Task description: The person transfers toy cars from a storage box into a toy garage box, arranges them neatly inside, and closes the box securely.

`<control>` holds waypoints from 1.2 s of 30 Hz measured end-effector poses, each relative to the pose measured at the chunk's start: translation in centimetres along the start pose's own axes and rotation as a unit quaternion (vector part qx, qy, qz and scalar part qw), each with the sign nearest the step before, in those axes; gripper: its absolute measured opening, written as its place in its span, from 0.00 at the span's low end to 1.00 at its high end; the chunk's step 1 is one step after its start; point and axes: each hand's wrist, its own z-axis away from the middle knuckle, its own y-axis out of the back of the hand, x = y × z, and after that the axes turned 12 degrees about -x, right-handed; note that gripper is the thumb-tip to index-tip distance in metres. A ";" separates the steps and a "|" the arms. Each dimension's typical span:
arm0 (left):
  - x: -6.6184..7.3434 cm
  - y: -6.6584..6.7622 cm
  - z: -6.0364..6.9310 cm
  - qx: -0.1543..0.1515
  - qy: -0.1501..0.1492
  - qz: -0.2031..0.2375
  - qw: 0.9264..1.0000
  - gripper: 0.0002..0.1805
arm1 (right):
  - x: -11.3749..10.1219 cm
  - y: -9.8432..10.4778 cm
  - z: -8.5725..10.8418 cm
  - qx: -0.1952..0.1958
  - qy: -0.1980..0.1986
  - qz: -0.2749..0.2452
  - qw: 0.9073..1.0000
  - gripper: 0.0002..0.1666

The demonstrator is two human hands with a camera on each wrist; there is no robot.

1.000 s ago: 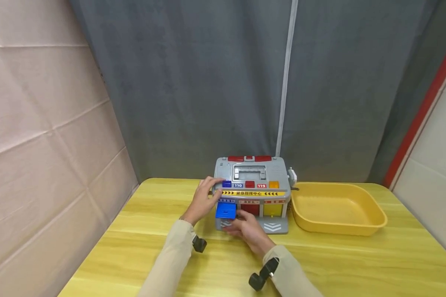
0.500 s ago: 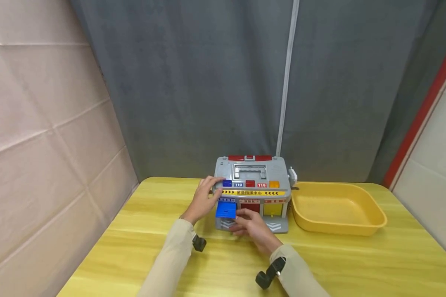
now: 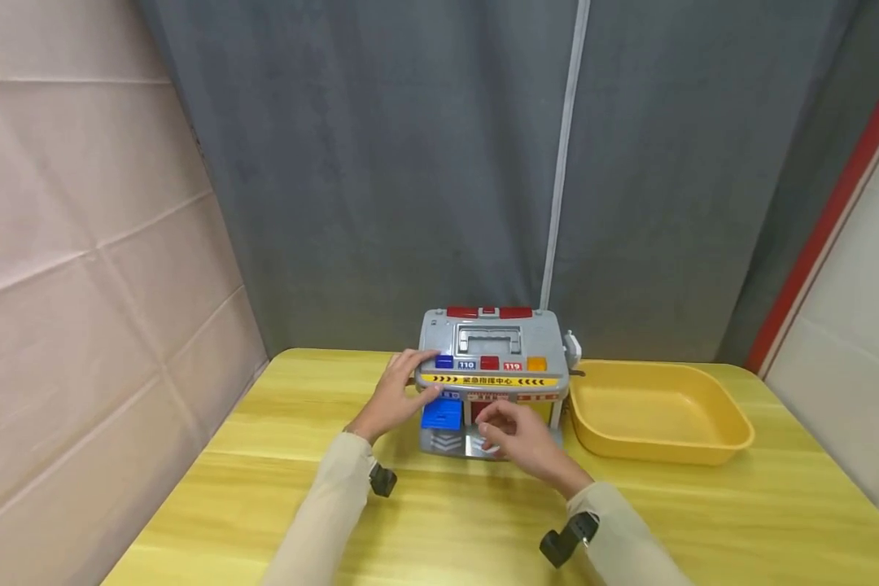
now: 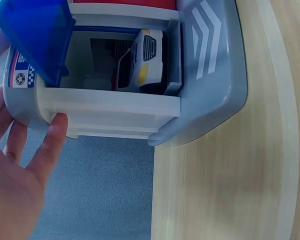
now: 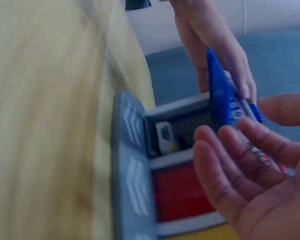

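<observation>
A grey toy garage (image 3: 494, 335) with blue, red and yellow doors stands on the table. Its blue door (image 3: 442, 414) is lifted; in the left wrist view a white toy car (image 4: 148, 60) with yellow marks sits in the bay beneath. At the roof's left corner my left hand (image 3: 398, 394) grips the garage, its fingers spread over roof edge and side. My right hand (image 3: 523, 439) hovers before the red door (image 5: 182, 190), apart from the garage, with loosely bent fingers and nothing in them. In the head view the lifted door hides the car.
A yellow plastic tray (image 3: 728, 449) stands on the table (image 3: 264, 488) just right of the garage. A white crank-like part (image 3: 573, 348) juts from the garage's right side. Grey curtain (image 3: 381, 163) hangs behind the table, and a pale wall covering (image 3: 80, 325) rises at left.
My right hand has drawn back rightward from the blue bay, out in front of the red door. The blue door stays lifted, and my left hand keeps its place at the roof corner.
</observation>
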 end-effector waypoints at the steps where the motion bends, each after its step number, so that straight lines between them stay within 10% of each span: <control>1: 0.0 0.0 0.1 -0.004 0.002 0.001 1.000 0.32 | -0.2 0.3 0.2 0.003 0.016 0.028 0.999 0.10; 8: -0.1 0.0 0.2 -0.026 -0.008 0.013 1.000 0.36 | -1.4 2.4 0.9 0.063 0.118 0.188 0.973 0.03; 19: 0.1 0.1 0.4 -0.047 -0.013 0.020 0.999 0.43 | -0.9 7.2 0.4 0.186 0.157 0.319 0.916 0.11; 29: -0.1 -0.1 0.7 -0.042 -0.020 0.025 0.999 0.54 | 0.7 9.1 0.0 0.139 0.056 0.312 0.938 0.30; 36: 0.2 -1.2 0.3 0.028 -0.026 -0.078 0.996 0.58 | 1.6 9.6 -0.1 0.134 0.049 0.265 0.954 0.35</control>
